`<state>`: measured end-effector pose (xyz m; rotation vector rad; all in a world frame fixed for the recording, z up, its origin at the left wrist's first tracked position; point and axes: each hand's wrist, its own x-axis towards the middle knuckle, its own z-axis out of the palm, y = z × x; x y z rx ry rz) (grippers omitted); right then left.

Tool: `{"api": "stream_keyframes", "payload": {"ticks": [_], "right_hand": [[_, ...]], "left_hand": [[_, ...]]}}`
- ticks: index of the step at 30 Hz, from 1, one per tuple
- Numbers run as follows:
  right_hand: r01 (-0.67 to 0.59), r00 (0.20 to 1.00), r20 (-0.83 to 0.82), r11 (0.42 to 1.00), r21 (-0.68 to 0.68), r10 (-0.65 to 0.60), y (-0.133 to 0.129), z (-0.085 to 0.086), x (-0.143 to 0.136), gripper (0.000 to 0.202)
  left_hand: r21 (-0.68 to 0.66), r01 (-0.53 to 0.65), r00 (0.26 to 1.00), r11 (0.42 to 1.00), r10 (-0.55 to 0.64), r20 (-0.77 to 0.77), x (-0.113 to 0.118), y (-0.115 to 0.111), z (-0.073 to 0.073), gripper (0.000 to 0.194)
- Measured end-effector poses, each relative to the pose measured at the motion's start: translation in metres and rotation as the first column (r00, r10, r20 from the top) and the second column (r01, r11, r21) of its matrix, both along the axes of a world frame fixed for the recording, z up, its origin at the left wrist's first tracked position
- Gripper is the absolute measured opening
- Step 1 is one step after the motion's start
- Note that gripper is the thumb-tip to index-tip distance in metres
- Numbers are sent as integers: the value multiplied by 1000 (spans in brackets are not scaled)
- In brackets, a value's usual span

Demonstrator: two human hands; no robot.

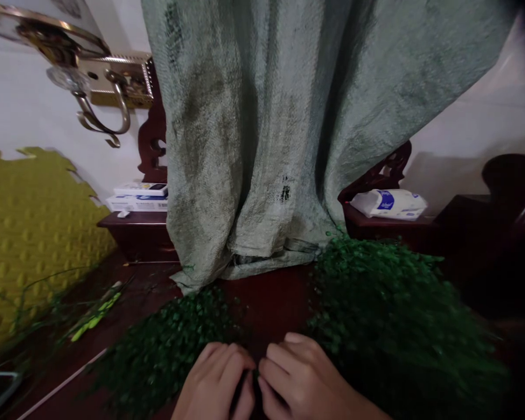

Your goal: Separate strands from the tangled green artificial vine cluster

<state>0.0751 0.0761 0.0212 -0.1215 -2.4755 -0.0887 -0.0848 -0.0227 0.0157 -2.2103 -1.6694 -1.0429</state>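
Note:
My left hand point(216, 382) and my right hand point(300, 373) meet at the bottom centre, fingers curled, pinching something thin and dark between them; what it is I cannot tell. A low pile of small-leaved green sprigs point(166, 347) lies just left of my left hand. A much larger heap of the same green sprigs point(398, 315) spreads to the right of my right hand. Both hands rest over a dark red wooden surface point(266, 303).
A grey-green woven sack point(289, 128) hangs down at the centre, touching the surface. Yellow foam mat point(26, 233) at left, a yellow-green tool point(96, 318) beside it. Boxes point(140, 195) and a wipes pack point(389, 204) sit on dark furniture behind.

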Motion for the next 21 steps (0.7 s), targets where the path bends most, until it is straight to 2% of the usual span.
{"api": "stream_keyframes", "payload": {"ticks": [8, 12, 21], "right_hand": [[2, 999, 49, 998, 62, -5, 0, 3, 3, 25], [-21, 997, 72, 997, 75, 15, 0, 3, 3, 22], [14, 996, 93, 999, -38, -10, -2, 6, 1, 15]], "left_hand": [[-20, 31, 1000, 999, -31, -2, -1, -1, -5, 21], [-19, 70, 997, 997, -69, 45, -1, 0, -7, 28], [-44, 80, 993, 996, -76, 92, -2, -3, -7, 31]]}}
